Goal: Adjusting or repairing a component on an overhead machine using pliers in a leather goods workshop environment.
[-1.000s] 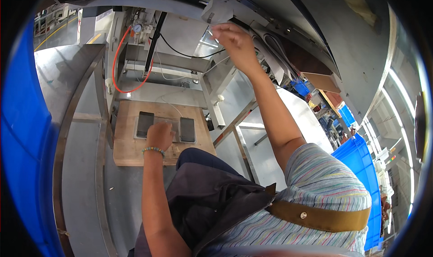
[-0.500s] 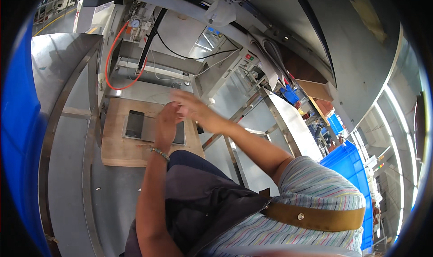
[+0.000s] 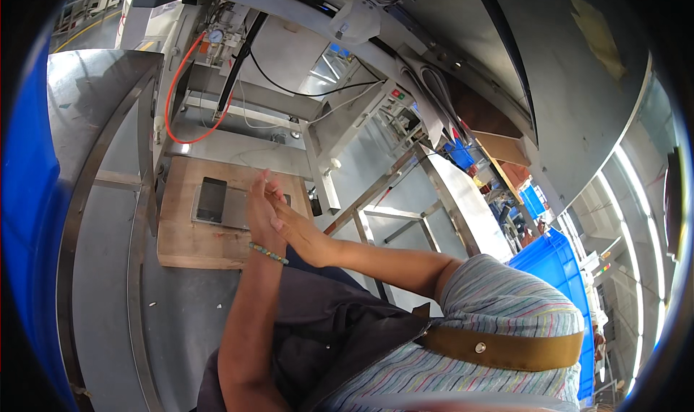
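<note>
Over a wooden board (image 3: 189, 228), the left hand (image 3: 260, 213) and right hand (image 3: 293, 224) press together, fingers extended, gripping nothing.

We see a dark rectangular slab (image 3: 211, 199) lying flat on a grey metal plate (image 3: 235, 208), itself flat on the wooden board (image 3: 184, 235), just beside our hands.

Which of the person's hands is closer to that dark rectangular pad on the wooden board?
The left hand. It hovers just right of the dark pad on the wooden board, while the right hand presses against the left from the far side.
</note>
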### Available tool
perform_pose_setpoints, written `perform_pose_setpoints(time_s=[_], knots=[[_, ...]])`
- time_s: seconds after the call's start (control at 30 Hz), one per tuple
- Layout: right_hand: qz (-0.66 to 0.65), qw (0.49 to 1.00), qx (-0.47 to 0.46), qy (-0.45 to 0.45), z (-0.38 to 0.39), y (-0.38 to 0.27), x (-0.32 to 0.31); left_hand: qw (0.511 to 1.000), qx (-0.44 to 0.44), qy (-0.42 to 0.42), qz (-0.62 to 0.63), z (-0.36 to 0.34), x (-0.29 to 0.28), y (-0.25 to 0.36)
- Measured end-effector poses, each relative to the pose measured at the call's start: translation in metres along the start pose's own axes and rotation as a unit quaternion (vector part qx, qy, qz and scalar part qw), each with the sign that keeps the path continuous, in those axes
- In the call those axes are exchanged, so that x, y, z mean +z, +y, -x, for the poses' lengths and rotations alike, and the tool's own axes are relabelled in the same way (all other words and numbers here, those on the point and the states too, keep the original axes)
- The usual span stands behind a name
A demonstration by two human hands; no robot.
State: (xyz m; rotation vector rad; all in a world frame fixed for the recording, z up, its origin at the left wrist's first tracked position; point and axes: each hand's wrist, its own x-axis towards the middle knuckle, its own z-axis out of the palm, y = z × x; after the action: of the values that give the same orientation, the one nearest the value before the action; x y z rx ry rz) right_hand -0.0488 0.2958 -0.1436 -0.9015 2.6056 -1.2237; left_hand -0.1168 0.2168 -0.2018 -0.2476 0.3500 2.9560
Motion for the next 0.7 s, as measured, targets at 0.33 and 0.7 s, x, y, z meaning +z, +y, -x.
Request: perform_pose_setpoints(time_s=[0.33,0.7], knots=[[0.058,0.996,-0.024,0.064,0.004,0.006,0.009,0.998,-0.016,-0.002,-0.054,0.006,0.008,0.005],[0.116,0.990,-0.064,0.047,0.000,0.004,0.013,0.996,-0.069,-0.036,-0.043,-0.002,-0.002,0.013]])
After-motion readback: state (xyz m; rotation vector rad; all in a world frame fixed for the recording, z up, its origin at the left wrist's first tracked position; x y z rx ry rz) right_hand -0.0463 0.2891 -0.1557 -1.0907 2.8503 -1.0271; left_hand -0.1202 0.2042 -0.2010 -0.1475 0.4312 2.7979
